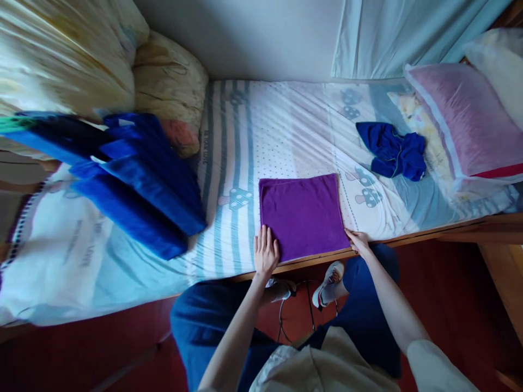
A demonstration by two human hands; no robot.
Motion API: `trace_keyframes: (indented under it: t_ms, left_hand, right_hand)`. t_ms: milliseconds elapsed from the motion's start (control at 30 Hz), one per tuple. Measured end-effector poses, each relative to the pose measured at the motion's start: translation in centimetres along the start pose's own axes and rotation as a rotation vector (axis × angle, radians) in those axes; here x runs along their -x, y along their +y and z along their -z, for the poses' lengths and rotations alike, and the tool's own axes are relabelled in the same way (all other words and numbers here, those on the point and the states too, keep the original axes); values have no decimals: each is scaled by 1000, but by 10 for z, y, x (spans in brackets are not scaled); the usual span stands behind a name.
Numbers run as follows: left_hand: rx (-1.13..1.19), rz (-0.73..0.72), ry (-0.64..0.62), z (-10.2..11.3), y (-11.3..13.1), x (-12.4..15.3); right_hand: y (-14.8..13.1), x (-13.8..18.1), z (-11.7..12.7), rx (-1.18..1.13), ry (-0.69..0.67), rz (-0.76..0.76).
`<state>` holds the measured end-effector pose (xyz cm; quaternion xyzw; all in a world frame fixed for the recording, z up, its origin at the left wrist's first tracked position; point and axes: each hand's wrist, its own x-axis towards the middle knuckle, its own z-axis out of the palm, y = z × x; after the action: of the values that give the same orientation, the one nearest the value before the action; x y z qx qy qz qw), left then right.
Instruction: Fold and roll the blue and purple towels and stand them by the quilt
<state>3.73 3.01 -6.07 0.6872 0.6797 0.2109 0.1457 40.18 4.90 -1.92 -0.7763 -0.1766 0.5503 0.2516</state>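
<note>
A purple cloth, folded into a rough square, lies flat on the bed near its front edge. My left hand rests flat on the cloth's near left corner, fingers stretched out. At the near right corner, my right hand pinches the cloth's edge between thumb and fingers. To the left sits a pile of folded blue cloths. A crumpled dark blue cloth with a thin light trim lies off to the right.
A pink pillow sits at the right end of the bed. Cream patterned bedding is heaped at the back left. A wooden rail runs along the front edge, close to my knees. A pale curtain hangs behind.
</note>
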Motion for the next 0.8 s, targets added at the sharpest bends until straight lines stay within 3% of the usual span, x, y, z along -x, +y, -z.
trace_keyframes:
  t_ms: [100,267,333,433,500,600,700,800]
  left_hand:
    - [-12,61,22,-2,3,26]
    - [-22,74,-16,4,1,24]
    - [-29,53,-35,8,-1,20]
    - [-27,-18,-62,11,-2,9]
    - [-11,-80,-96,9,0,-4]
    - [23,-144,-157,2,6,-33]
    - [52,-149,-179,-6,7,-72]
    - [75,-126,-170,-11,1,-113]
  right_hand:
    - [-3,5,0,31,-4,2]
    - [-18,15,4,306,46,114]
    - [-26,18,2,516,192,264]
    - [-37,21,-15,728,425,624]
    - [-44,22,-39,789,434,853]
    - [-55,16,-83,898,284,1032]
    - [-72,-5,-120,1004,166,1038]
    - [-91,-39,-133,1060,183,939]
